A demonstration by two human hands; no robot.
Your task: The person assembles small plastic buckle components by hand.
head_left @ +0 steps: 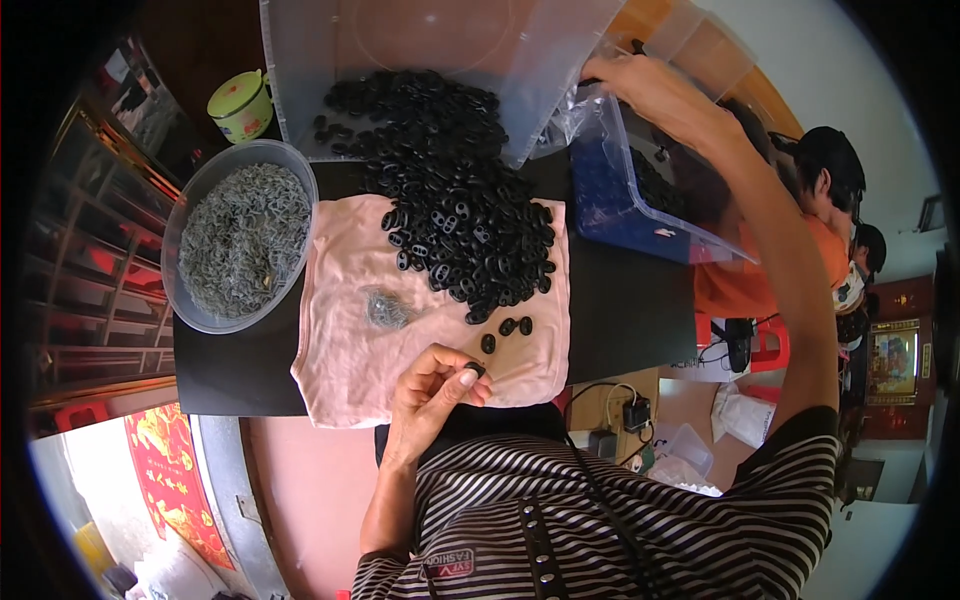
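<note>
Close to my body, my left hand (437, 392) pinches a small black oval plastic piece (474, 369) between thumb and fingers. My right hand (640, 88) is stretched far out to the upper right, above a clear plastic bin (640, 190) with black pieces inside. Its fingertips are blurred, and whether they hold anything is unclear. A large heap of black two-hole oval pieces (460, 220) spills from a tipped clear tub (300, 90) onto a pink cloth (340, 350). A few loose black pieces (488, 343) lie between the heap and my left hand.
A round clear tub (312, 235) of small grey pieces (245, 240) stands at the left of the dark table (240, 375). A little grey clump (387, 308) rests on the cloth. Behind the tub is a green cup (240, 105). A person in orange (735, 290) sits at the right.
</note>
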